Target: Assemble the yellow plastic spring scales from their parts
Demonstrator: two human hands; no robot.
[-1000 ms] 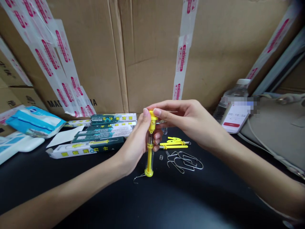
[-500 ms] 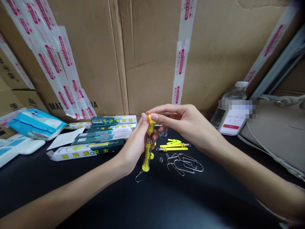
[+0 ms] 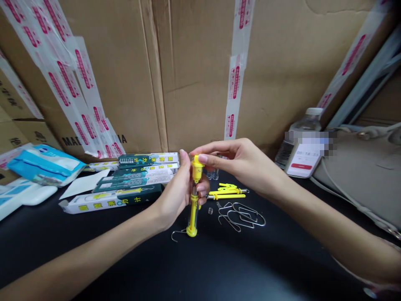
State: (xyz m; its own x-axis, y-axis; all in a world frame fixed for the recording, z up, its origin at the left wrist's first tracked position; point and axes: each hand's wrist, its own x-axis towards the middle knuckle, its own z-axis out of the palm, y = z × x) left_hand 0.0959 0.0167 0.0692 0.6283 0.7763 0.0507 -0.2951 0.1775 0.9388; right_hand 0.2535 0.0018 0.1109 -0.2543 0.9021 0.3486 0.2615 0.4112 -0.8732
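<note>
We see a large taped cardboard box [image 3: 200, 75] standing behind the black tabletop [image 3: 140, 263], cut off at the top; its contents are hidden. At right, a grey bag [image 3: 360, 179] runs out of view. Printed cartons [image 3: 112, 198] lie at left, and we cannot see inside them; the left hand covers their near ends. Beside them sits a blue packet [image 3: 45, 163]. A clear bottle [image 3: 308, 119] stands partly behind a phone [image 3: 303, 156], whose screen is partly pixelated.

Our left hand [image 3: 177, 192] wraps a clear tube [image 3: 196, 217], nearly upright above the tabletop, with a yellow rod [image 3: 192, 217] inside; our fingers hide its middle. Our right hand [image 3: 247, 161] pinches its yellow cap [image 3: 197, 167] between thumb and forefinger. We cannot tell whether the tube's lower end touches the tabletop. To the right lie tangled wire hooks [image 3: 242, 215], yellow strips [image 3: 230, 196] and a tiny clear piece [image 3: 210, 211].
</note>
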